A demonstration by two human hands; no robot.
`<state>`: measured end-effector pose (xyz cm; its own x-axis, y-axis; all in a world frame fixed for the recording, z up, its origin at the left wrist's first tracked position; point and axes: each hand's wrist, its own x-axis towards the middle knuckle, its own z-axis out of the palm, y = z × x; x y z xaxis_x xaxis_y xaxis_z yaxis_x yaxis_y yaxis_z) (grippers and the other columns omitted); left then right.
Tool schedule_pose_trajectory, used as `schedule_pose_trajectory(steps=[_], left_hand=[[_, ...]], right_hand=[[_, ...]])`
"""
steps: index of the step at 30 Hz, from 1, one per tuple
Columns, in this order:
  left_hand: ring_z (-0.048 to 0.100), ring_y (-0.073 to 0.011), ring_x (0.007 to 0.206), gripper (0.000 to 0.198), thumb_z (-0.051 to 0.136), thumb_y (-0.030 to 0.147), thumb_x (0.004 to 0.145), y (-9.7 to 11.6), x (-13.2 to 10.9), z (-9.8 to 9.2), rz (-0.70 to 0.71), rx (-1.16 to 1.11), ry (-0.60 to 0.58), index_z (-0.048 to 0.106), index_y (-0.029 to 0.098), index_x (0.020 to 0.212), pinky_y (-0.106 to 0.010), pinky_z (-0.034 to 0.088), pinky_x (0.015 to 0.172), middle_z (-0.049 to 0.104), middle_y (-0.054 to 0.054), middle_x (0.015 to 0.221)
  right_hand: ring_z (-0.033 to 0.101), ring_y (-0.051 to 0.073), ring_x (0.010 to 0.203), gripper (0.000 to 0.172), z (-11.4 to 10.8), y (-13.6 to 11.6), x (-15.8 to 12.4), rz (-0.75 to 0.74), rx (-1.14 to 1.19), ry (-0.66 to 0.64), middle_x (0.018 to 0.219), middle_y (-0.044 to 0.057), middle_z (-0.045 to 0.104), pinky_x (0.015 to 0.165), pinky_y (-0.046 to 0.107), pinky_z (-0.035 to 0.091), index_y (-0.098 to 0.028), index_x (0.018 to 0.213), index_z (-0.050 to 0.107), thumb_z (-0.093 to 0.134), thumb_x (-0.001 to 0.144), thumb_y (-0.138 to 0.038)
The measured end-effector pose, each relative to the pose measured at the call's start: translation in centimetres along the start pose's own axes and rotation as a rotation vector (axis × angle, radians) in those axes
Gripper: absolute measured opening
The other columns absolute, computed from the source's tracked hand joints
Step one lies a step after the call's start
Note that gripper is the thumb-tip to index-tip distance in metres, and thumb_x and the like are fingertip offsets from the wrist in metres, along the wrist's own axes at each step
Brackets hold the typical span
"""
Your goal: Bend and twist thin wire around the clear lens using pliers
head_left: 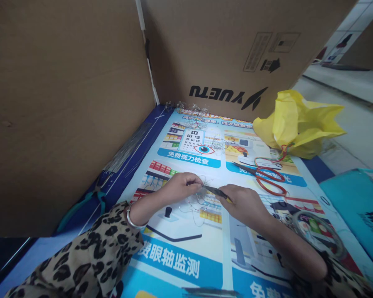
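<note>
In the middle of the head view, my right hand is wrapped round a pair of dark-jawed pliers, whose yellow handle shows at the palm. The jaws point left and reach the fingertips of my left hand. Thumb and finger of that hand pinch thin bent wire, which loops out below and behind the pliers' tips. Exactly where the jaws meet the wire is too fine to make out. Just beyond my right hand lie red-handled scissors.
Cardboard panels wall the left and back. A printed poster covers the table. Nearby are wire clusters, straight wires, teal-handled pliers, a yellow bag, a wire coil and a turquoise packet.
</note>
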<state>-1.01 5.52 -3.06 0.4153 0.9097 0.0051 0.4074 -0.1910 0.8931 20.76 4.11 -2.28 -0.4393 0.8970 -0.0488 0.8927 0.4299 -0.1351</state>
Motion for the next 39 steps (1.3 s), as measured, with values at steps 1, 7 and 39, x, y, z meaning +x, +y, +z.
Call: schedule_pose_trajectory(steps=[1, 7, 39], left_hand=[[0.053, -0.0115, 0.071, 0.015, 0.05, 0.022, 0.076, 0.0, 0.0, 0.0, -0.001, 0.007, 0.001, 0.063, 0.015, 0.077, -0.02, 0.04, 0.065, 0.061, 0.0, 0.075], [0.049, -0.0102, 0.064, 0.013, 0.05, 0.022, 0.074, 0.1, 0.0, 0.0, -0.007, 0.05, 0.002, 0.061, 0.015, 0.07, -0.019, 0.037, 0.06, 0.056, 0.002, 0.067], [0.043, -0.0087, 0.06, 0.013, 0.049, 0.022, 0.073, 0.2, 0.0, -0.2, -0.034, -0.059, -0.083, 0.057, 0.014, 0.067, -0.02, 0.034, 0.058, 0.05, 0.003, 0.063]], right_hand=[[0.061, 0.017, 0.076, 0.023, 0.0, 0.0, 0.0, -0.002, 0.003, 0.0, 0.082, 0.0, 0.066, 0.058, 0.025, 0.032, -0.024, 0.088, 0.063, 0.043, 0.085, -0.034], [0.061, 0.017, 0.076, 0.023, 0.1, 0.0, -0.1, -0.008, 0.014, 0.006, 0.081, 0.0, 0.066, 0.058, 0.025, 0.032, -0.024, 0.086, 0.063, 0.042, 0.085, -0.034], [0.05, 0.019, 0.079, 0.02, 1.1, 1.1, 0.1, -0.262, -0.219, 0.293, 0.079, 0.006, 0.06, 0.07, 0.03, 0.03, -0.018, 0.094, 0.065, 0.05, 0.081, -0.022]])
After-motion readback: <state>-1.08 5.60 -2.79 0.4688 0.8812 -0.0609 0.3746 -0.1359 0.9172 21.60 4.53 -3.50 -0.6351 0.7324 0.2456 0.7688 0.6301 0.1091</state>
